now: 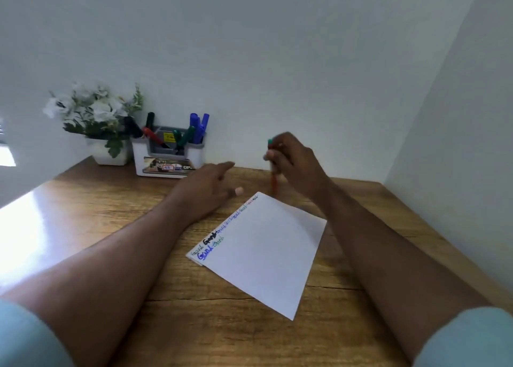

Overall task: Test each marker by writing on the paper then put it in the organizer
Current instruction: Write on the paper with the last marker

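The right hand (291, 158) was closed round a green-capped marker (270, 144), held above the table (111, 228) just beyond the paper's (263, 250) far corner, w/ a red marker (274, 185) lying below it. The left hand (205, 189) hovered open, holding nothing, btwn the paper and the organizer (166, 155) at far left. Judged risk: organizer's slots were already crowded w/ markers, so a hurried drop could snag or tip one out; whether the cap was seated couldn't be told.

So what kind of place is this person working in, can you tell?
Probably a home or office desk in a room corner: a wooden desk against plain white walls, a marker organizer at the back, and a pot of white flowers beside it.
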The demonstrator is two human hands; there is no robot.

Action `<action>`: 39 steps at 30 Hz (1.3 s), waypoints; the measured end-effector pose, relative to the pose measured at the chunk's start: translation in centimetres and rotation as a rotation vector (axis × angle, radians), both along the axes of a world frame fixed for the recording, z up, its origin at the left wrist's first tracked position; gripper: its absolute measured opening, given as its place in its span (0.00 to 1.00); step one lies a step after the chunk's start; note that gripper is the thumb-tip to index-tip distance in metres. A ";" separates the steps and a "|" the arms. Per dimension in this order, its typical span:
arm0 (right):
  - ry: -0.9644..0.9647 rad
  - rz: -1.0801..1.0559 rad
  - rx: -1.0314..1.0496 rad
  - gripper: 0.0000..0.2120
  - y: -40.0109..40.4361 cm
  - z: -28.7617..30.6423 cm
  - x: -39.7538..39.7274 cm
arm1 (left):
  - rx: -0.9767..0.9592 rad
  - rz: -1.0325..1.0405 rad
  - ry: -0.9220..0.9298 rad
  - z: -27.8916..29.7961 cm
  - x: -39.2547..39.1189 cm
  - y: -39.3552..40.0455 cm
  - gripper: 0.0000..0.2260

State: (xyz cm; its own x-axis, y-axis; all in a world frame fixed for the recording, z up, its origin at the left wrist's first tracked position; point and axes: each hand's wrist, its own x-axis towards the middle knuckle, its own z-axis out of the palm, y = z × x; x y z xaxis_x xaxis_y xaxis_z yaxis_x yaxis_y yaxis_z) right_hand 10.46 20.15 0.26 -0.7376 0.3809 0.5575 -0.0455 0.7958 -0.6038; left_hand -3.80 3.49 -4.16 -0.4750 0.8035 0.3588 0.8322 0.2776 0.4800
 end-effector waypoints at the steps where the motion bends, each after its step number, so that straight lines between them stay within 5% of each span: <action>1: 0.087 0.071 -0.131 0.01 -1.9 0.6 -0.2 | 0.036 -0.020 0.007 0.2 0.3 -0.2 0.32; 5: 0.332 0.297 -0.648 0.05 -7.5 1.6 0.2 | 0.212 -0.072 0.099 0.7 1.2 -1.0 0.19; 7: 0.362 0.265 -0.732 0.06 -8.5 1.0 0.8 | 0.239 -0.088 0.173 0.8 1.7 -1.3 0.11; 12: 0.062 -0.053 -0.624 0.15 -9.4 -0.2 2.3 | 0.165 -0.166 0.191 1.4 4.5 -2.9 0.09; 16: -0.074 0.333 -0.733 0.17 -9.9 0.8 4.9 | 0.166 -0.242 0.281 2.7 5.5 -6.3 0.19; 19: -0.035 0.520 -0.918 0.17 -9.2 2.0 6.8 | 0.220 -0.118 0.158 3.0 4.7 -10.2 0.24; 21: -0.055 0.466 -0.887 0.14 -8.6 1.4 7.2 | 0.149 -0.082 0.073 2.1 4.5 -12.0 0.25; 25: -0.120 0.351 -0.871 0.03 -8.5 -2.0 6.3 | -0.136 -0.194 0.143 1.0 6.1 -11.7 0.05; 33: -0.247 0.491 -0.928 0.07 -9.3 -2.9 6.1 | -0.293 -0.304 0.135 0.9 4.3 -11.9 0.28; 39: -0.148 0.407 -0.747 0.03 -8.6 -3.0 4.9 | -0.268 -0.330 0.066 0.6 4.1 -11.5 0.17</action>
State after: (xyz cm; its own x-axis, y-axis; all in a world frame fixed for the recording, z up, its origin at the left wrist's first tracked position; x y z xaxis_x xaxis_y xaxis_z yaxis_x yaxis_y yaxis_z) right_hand 15.39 11.50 -2.73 -0.9416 0.2996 0.1536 -0.1204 0.1265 -0.9846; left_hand 0.31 -7.98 -3.60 -0.1601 0.9774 0.1381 0.9237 0.0990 0.3702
